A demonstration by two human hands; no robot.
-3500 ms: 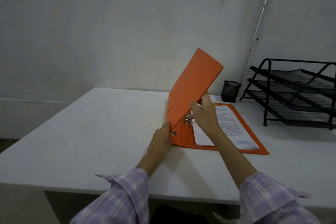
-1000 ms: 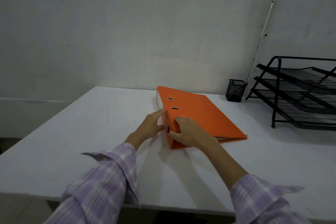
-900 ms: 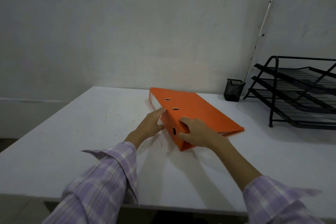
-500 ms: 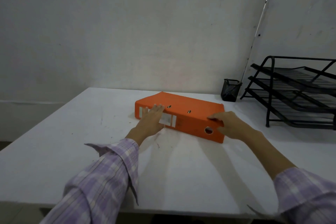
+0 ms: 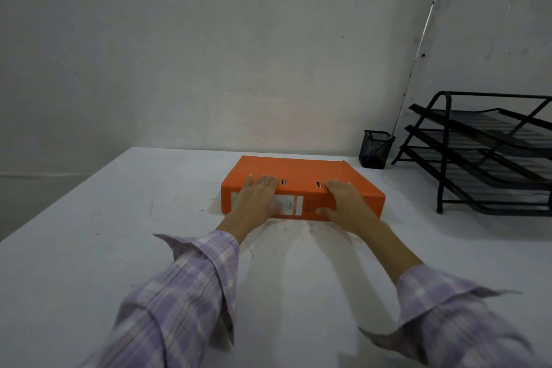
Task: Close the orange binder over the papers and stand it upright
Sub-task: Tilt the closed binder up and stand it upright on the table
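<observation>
Orange binder (image 5: 301, 178) lay closed and flat mid-table (image 5: 89, 248), spine toward wearer; left hand (image 5: 258, 196) and right hand (image 5: 346, 200) spread flat over spine edge, gripping nothing; judged stiff, paper-heavy, slick — best gripped at both spine ends.

**Layout around the binder**

The binder (image 5: 301, 176) lies flat on the table (image 5: 89, 248). The left hand (image 5: 257, 197) and right hand (image 5: 346, 200) rest on its near edge. Behind-right of the binder stands a pen cup (image 5: 375, 149), and further right a tray rack (image 5: 484, 152).
</observation>
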